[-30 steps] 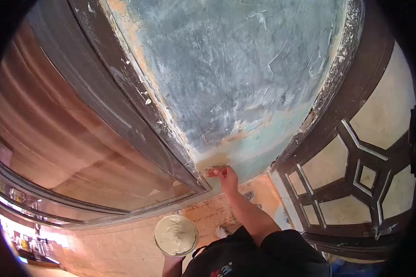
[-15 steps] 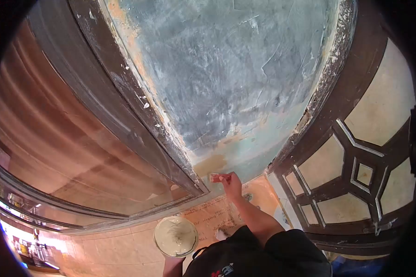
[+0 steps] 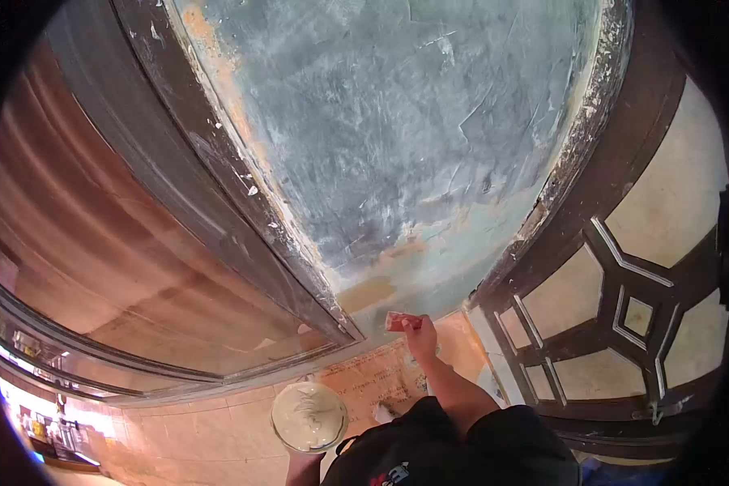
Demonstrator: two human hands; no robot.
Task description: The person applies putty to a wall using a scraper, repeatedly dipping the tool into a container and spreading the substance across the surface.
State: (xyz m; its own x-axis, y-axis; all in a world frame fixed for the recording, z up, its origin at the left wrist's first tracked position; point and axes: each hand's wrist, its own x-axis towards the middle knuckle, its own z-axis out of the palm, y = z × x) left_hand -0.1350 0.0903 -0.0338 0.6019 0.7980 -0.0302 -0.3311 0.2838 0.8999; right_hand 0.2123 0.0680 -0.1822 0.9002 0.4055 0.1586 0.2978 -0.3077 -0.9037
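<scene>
My right hand point(image 3: 421, 332) pinches a small, flat, reddish spreader point(image 3: 395, 321), close to the lower part of the patchy grey-blue wall point(image 3: 413, 138). A tan smear point(image 3: 367, 293) marks the wall just up and left of the spreader. Low in view, a round tub of cream-coloured putty point(image 3: 309, 416) rests on my left hand point(image 3: 304, 463), which supports it from below. The tub hides most of that hand's fingers. Swirl marks show in the putty's surface.
A dark window frame with flaking paint point(image 3: 243, 211) borders the wall on the left. To the right stands a dark panelled door point(image 3: 575, 340) with pale inserts. Cardboard with handwriting point(image 3: 373, 377) lies on the tiled floor point(image 3: 194, 429) below.
My right hand has moved with the spreader to the right and slightly down, away from the tan smear. The tub in my left hand has stayed nearly in place.
</scene>
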